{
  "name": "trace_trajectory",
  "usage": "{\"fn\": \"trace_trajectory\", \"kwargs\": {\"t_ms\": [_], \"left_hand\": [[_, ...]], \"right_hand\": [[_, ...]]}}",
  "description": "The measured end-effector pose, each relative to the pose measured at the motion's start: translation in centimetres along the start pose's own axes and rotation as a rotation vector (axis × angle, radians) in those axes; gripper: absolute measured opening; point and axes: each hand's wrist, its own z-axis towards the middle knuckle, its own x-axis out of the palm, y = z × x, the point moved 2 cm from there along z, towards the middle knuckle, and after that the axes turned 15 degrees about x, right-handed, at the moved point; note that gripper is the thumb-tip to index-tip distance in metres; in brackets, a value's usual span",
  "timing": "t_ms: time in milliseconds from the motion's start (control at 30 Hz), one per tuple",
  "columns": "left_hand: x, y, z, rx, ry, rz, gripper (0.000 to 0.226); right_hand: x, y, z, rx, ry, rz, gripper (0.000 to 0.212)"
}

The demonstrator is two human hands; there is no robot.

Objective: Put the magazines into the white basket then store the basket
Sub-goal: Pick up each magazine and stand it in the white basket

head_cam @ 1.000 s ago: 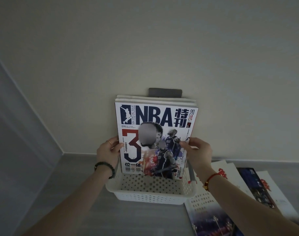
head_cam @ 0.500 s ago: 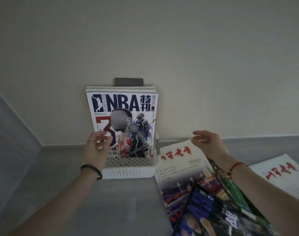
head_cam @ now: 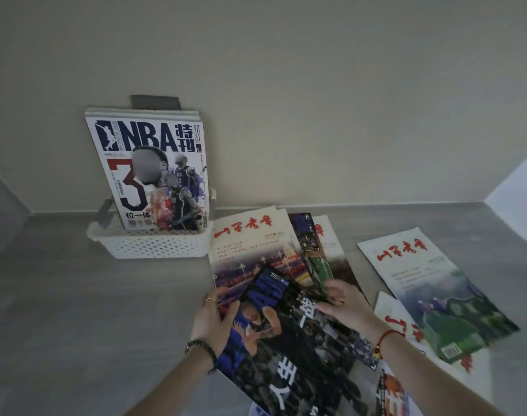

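A white perforated basket (head_cam: 154, 246) stands on the grey surface against the wall, with several magazines upright in it; the front one is an NBA magazine (head_cam: 154, 169). To its right, loose magazines lie fanned out flat. On top of them lies a dark blue basketball magazine (head_cam: 289, 337). My left hand (head_cam: 215, 321) grips its left edge, thumb over the cover. My right hand (head_cam: 343, 304) holds its upper right edge, fingers curled on it. Under it lies a white magazine with red characters (head_cam: 250, 235).
More white magazines with red titles (head_cam: 430, 283) lie at the right, near the surface's right edge. A grey plate (head_cam: 154, 102) sits on the wall behind the basket. The wall runs along the back; a side panel closes the left.
Both hands left the basket and moved right and down onto the dark blue magazine, taking hold of its edges. The view shifted right; the NBA magazine stays upright in the basket.
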Motion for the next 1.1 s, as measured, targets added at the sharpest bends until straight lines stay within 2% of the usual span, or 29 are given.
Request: {"fn": "trace_trajectory", "kwargs": {"t_ms": [133, 367, 533, 700, 767, 800, 867, 933, 1000, 1100], "left_hand": [[0.6, 1.3, -2.8, -0.179, -0.024, 0.130, 0.043], [0.4, 1.5, -4.5, -0.291, -0.084, -0.051, 0.036], [-0.8, 1.0, -4.0, -0.252, -0.170, -0.194, 0.027], [-3.6, -1.2, -2.1, -0.197, -0.337, -0.367, 0.030], [-4.6, -3.2, -1.4, -0.166, -0.280, -0.267, 0.035], [-4.6, -4.5, -1.2, -0.148, -0.211, -0.295, 0.039], [-4.4, -7.8, -0.9, -0.094, -0.052, -0.534, 0.059], [-4.2, -11.4, -0.4, -0.039, 0.074, -0.780, 0.077], [-4.6, -14.0, 1.0, 0.012, 0.117, -0.855, 0.075], [-7.1, -15.2, 2.8, -0.040, -0.026, -0.941, 0.059]], "right_hand": [[0.9, -1.4, -0.1, -0.070, -0.035, -0.013, 0.048], [1.2, -1.2, 0.8, -0.100, -0.002, -0.104, 0.049], [0.3, -0.4, 0.9, -0.206, 0.002, -0.089, 0.025], [-2.8, 3.4, -1.5, -0.326, -0.032, 0.068, 0.016], [-3.7, 5.8, -3.2, -0.362, -0.036, 0.232, 0.016], [-4.0, 6.9, -4.1, -0.366, -0.029, 0.321, 0.019], [-3.8, 9.4, -6.3, -0.380, 0.014, 0.509, 0.023], [-2.8, 12.0, -8.8, -0.475, 0.085, 0.625, 0.024], [-1.2, 14.3, -11.5, -0.637, 0.135, 0.588, 0.025], [2.0, 16.0, -14.4, -0.848, 0.209, 0.341, 0.031]]}}
